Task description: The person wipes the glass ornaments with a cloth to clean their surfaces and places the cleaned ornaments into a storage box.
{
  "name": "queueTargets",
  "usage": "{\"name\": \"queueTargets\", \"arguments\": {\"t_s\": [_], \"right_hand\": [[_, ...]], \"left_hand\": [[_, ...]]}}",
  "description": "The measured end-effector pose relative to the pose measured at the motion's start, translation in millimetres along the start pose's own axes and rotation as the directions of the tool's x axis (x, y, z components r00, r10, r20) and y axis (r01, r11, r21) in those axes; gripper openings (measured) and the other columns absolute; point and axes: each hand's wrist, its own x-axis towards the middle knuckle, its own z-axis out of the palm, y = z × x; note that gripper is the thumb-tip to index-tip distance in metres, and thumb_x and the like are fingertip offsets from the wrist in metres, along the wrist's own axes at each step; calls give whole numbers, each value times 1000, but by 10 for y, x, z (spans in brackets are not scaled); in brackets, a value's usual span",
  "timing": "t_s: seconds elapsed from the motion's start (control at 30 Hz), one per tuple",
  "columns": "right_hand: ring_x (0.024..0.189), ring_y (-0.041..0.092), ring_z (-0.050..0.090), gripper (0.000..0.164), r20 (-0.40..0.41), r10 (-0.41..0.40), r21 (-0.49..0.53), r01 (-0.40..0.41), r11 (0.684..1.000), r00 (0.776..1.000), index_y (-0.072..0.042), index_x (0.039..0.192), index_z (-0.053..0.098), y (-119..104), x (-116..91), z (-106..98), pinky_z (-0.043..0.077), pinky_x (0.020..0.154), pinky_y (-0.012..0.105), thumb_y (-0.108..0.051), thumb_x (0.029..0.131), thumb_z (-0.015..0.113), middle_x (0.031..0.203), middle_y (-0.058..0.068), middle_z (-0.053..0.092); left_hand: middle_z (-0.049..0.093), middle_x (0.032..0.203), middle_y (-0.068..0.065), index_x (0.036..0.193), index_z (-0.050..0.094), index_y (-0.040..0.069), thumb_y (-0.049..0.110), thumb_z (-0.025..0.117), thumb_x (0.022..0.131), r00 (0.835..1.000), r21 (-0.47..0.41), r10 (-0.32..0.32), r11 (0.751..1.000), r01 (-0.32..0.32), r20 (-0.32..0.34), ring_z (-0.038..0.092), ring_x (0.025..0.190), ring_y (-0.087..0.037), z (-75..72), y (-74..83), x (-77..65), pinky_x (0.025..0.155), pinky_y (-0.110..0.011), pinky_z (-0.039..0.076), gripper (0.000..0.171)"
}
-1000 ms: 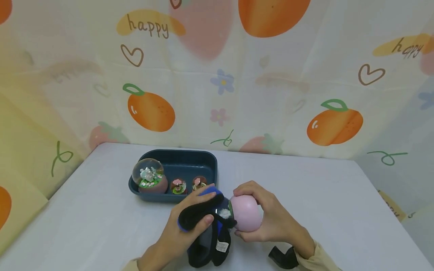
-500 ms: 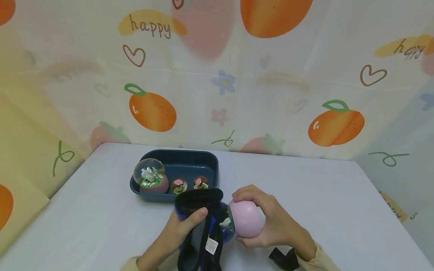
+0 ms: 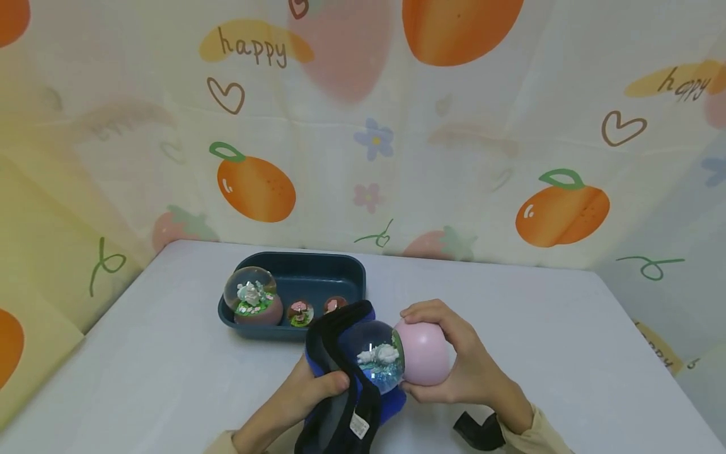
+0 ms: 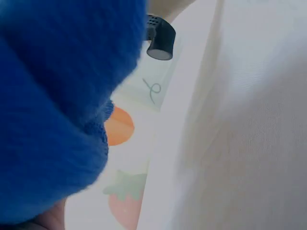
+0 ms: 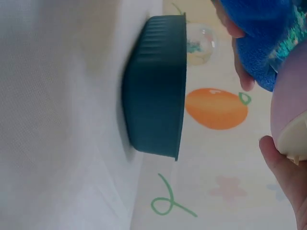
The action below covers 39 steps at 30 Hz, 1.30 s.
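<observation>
In the head view, my right hand (image 3: 473, 362) grips a snow globe by its pink base (image 3: 426, 354), and the globe lies on its side. Its clear dome (image 3: 379, 356), with a white figure and blue glitter inside, points left. My left hand (image 3: 292, 397) holds a plush blue mitt-like cloth (image 3: 333, 378) with black edging and a white label, thumb on the near side. The cloth's blue plush lies around the dome's left side and underneath. In the left wrist view, the blue plush (image 4: 62, 105) hides most of that hand. The right wrist view shows fingers on the base's rim.
A dark teal tray (image 3: 323, 268) stands behind my hands on the white table (image 3: 142, 366). It holds a larger snow globe (image 3: 254, 296) at the left and two small globes, one (image 3: 299, 313) beside the other (image 3: 334, 304). A black curved device (image 3: 479, 433) is by my right wrist.
The cloth has shifted left and opened off the dome, which now shows much more. My right hand has risen slightly and moved right with the snow globe.
</observation>
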Motion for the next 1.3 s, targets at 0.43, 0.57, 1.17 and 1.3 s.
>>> {"name": "queueTargets", "arguments": {"t_s": [0.43, 0.57, 1.17, 1.3], "right_hand": [[102, 18, 59, 74, -1, 361, 141, -358, 923, 932, -8, 124, 53, -36, -12, -13, 60, 71, 36, -6, 61, 91, 118, 7, 60], [101, 26, 59, 70, 98, 474, 191, -484, 854, 875, -11, 125, 50, -45, -16, -29, 60, 70, 36, -3, 66, 87, 120, 13, 56], [104, 33, 57, 75, 239, 572, 244, -619, 746, 784, -15, 130, 42, -74, -39, 12, 59, 74, 35, -6, 70, 86, 127, 15, 49], [107, 26, 56, 81, 219, 519, 162, -555, 816, 826, -16, 130, 41, -67, -31, 38, 58, 79, 34, -2, 65, 88, 125, 7, 51]], "left_hand": [[47, 150, -6, 154, 26, 24, 8, 87, 74, 944, 429, 129, 903, 14, -303, 50, 130, -10, 227, -17, 44, 107, -32, 41, 102], [45, 151, -11, 155, 24, 17, 7, 90, 68, 925, 576, 255, 816, -50, -281, 48, 133, -9, 238, -57, 38, 110, -27, 39, 110], [39, 153, -11, 154, 26, 19, 2, 87, 69, 949, 475, 217, 876, -86, -228, 50, 130, -12, 203, -38, 41, 108, -26, 43, 106], [42, 152, -8, 154, 27, 23, 11, 88, 71, 938, 527, 205, 850, -29, -280, 52, 128, -15, 229, -36, 47, 107, -31, 46, 104]]}}
